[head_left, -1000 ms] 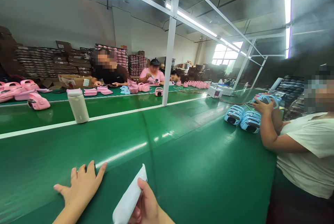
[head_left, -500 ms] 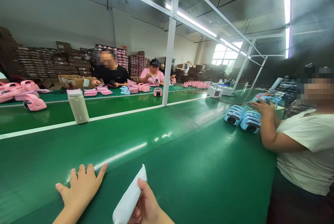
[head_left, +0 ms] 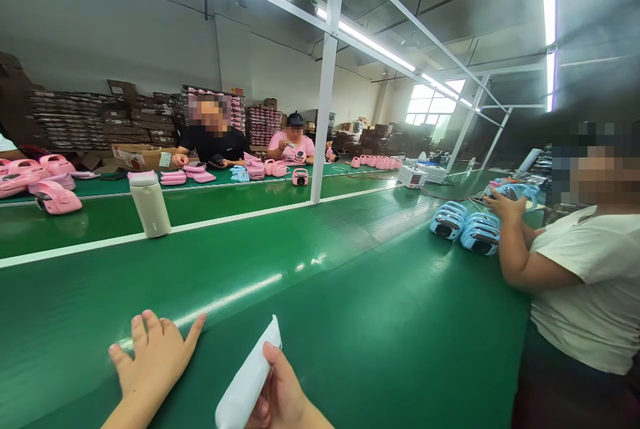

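White pouch in hand at a bare stretch of green belt, nothing yet set down.

The green conveyor belt (head_left: 350,295) runs from 6 toward 1 o'clock; blue devices (head_left: 465,227) sit at 3 o'clock beside a seated co-worker (head_left: 585,295), a white bottle (head_left: 149,202) stands at 10 o'clock. Judging by this, the work looks barely begun. The left hand (head_left: 153,355) rests flat on the belt at 7 o'clock, fingers spread. The right hand (head_left: 283,399), at 6 o'clock, closes thumb and fingers around the white pouch (head_left: 247,379), tilted upward.
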### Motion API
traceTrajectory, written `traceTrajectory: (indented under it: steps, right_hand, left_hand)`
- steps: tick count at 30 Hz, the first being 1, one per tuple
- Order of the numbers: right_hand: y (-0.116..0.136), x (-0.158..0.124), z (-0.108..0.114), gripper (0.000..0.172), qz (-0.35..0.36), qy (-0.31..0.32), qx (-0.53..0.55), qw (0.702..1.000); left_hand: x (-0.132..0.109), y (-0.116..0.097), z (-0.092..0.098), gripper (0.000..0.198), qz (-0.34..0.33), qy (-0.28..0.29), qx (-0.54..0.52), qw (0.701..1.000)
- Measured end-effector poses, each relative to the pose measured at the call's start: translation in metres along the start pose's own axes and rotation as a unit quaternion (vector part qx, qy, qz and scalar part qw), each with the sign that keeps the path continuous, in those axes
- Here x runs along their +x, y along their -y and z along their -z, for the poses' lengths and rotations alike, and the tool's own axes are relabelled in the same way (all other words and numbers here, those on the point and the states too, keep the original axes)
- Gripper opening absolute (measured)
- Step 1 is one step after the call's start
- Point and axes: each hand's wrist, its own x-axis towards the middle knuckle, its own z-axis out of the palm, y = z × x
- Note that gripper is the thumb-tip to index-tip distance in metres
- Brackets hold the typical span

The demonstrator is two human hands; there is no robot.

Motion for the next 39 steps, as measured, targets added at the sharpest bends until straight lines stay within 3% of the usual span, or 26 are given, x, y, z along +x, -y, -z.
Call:
traceTrajectory:
  steps: [5, 12, 15, 18, 21, 24, 29, 32, 36, 39]
  right_hand:
    - [0.004, 0.000, -0.007, 0.082, -0.015, -0.027, -0.002, 1.000]
    - [0.007, -0.003, -0.016, 0.087, -0.022, -0.051, 0.003, 0.998]
    - [0.008, -0.002, -0.016, 0.087, -0.021, -0.066, 0.008, 0.998]
    - [0.009, -0.001, -0.015, 0.085, -0.026, -0.094, 0.028, 0.995]
    - [0.008, -0.006, -0.014, 0.074, -0.027, -0.139, 0.081, 0.987]
    - [0.005, -0.017, -0.015, 0.059, 0.011, -0.177, 0.147, 0.973]
    - [0.007, -0.031, -0.016, 0.059, 0.028, -0.218, 0.208, 0.953]
    - [0.011, -0.036, -0.019, 0.063, 0.028, -0.237, 0.217, 0.947]
    - [0.014, -0.040, -0.025, 0.068, 0.030, -0.254, 0.215, 0.942]
    - [0.010, -0.043, -0.034, 0.070, 0.024, -0.254, 0.208, 0.944]
  left_hand:
    - [0.002, 0.000, -0.003, 0.067, -0.015, -0.020, -0.011, 1.000]
    - [0.003, -0.001, -0.004, 0.059, -0.015, -0.006, 0.006, 1.000]
    - [0.006, 0.000, -0.006, 0.054, -0.038, -0.027, -0.002, 0.999]
    - [0.011, 0.002, -0.007, 0.052, -0.043, -0.062, -0.086, 0.993]
    - [0.007, 0.002, -0.004, 0.044, -0.087, -0.129, -0.243, 0.958]
    - [-0.005, -0.002, -0.003, 0.039, -0.132, -0.159, -0.256, 0.944]
    - [-0.024, -0.013, -0.012, 0.033, -0.227, -0.106, -0.279, 0.927]
    - [-0.042, -0.014, -0.005, 0.040, -0.293, -0.058, -0.313, 0.902]
    - [-0.077, -0.007, 0.016, 0.063, -0.408, 0.064, -0.388, 0.824]
    - [-0.101, -0.007, 0.031, 0.084, -0.415, 0.166, -0.465, 0.764]
